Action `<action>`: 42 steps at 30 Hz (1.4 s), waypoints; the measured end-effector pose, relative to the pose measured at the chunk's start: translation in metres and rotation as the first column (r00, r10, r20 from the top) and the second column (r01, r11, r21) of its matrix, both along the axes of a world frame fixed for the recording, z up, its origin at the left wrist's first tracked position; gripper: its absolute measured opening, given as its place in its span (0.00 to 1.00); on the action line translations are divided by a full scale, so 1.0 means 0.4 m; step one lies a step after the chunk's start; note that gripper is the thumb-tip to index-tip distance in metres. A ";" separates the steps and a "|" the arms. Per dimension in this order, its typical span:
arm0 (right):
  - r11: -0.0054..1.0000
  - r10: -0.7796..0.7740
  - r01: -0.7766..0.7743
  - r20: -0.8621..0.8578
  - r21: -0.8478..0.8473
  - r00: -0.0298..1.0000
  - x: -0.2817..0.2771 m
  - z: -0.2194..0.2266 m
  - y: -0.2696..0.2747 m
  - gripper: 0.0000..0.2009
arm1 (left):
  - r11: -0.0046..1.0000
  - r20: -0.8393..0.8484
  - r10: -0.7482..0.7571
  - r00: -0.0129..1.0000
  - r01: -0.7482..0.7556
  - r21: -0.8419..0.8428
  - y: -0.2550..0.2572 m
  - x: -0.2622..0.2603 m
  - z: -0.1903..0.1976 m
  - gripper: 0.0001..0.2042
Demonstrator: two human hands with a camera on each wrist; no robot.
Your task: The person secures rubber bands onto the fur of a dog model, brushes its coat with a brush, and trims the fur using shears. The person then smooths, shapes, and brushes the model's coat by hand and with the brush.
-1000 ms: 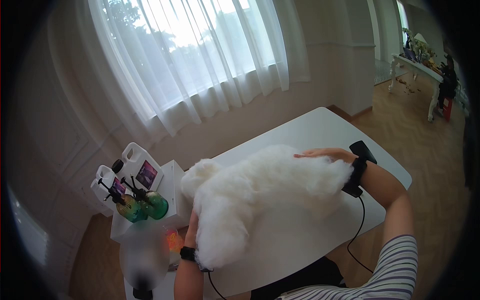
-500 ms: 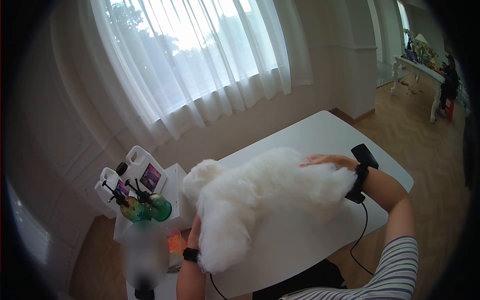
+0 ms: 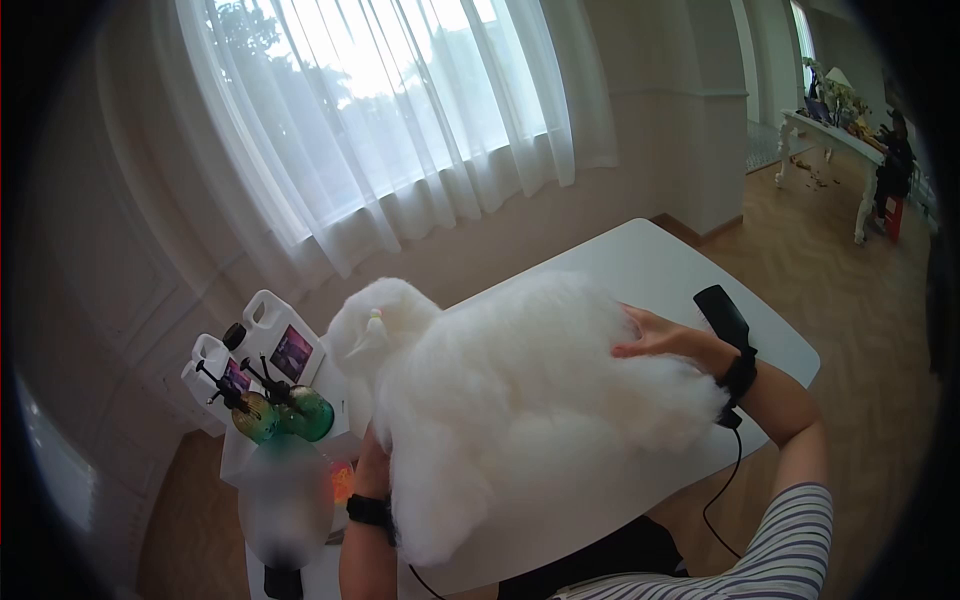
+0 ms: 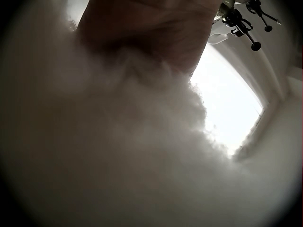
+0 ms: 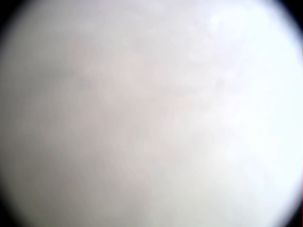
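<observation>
Well, had a fluffy white dog (image 3: 500, 370) between two hands on a white table (image 3: 600, 255)

Rested the right hand (image 3: 660, 337) on the fur towards the rear end, fairly wide open, with thumb and fingers spread apart and nothing pinched in view. Put the left hand (image 3: 372, 462) against the front end, on the side nearest the spray bottles; could not tell how far open or whether gripping, with fingers hidden by fur. Saw the coat blurred close up below the left palm in the left wrist view, and only a pale blur in the right wrist view.

Spotted a small pale hair tie (image 3: 376, 316) on the dog's head. Wore a black strap on each wrist and a striped sleeve (image 3: 790, 520) on the right arm.

Beside the head end, noted a white cabinet (image 3: 238, 456) bearing an amber-and-green spray bottle (image 3: 254, 418) and a green spray bottle (image 3: 310, 413), with a large white jug (image 3: 285, 340) and a smaller white jug (image 3: 212, 360) just behind. Above, beyond the table, had sheer white curtains (image 3: 420, 160) drawn over a bright window.
</observation>
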State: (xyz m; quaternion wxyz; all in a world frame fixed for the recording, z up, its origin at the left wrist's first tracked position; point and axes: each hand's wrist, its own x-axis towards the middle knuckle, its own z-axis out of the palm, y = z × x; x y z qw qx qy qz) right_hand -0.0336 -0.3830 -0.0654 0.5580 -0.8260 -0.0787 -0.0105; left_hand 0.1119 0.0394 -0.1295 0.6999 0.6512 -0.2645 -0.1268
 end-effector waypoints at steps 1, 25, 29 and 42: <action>0.998 -0.021 0.021 0.001 0.052 1.000 -0.009 0.002 0.007 0.41 | 1.000 0.002 0.008 1.000 -0.008 -0.004 -0.002 -0.013 0.021 0.26; 0.988 -0.145 0.128 0.251 0.083 0.957 -0.081 0.001 0.084 0.49 | 0.919 -0.048 -0.112 0.993 0.085 -0.385 -0.045 -0.071 0.131 0.21; 0.990 -0.137 0.142 0.293 0.004 0.946 -0.076 -0.004 0.079 0.49 | 0.986 0.524 0.046 0.850 -0.122 0.110 -0.027 0.040 0.071 0.18; 0.974 -0.144 0.204 0.424 -0.099 0.894 -0.053 -0.043 0.090 0.49 | 0.948 0.237 -0.146 0.961 0.204 -0.243 0.027 0.055 -0.022 0.15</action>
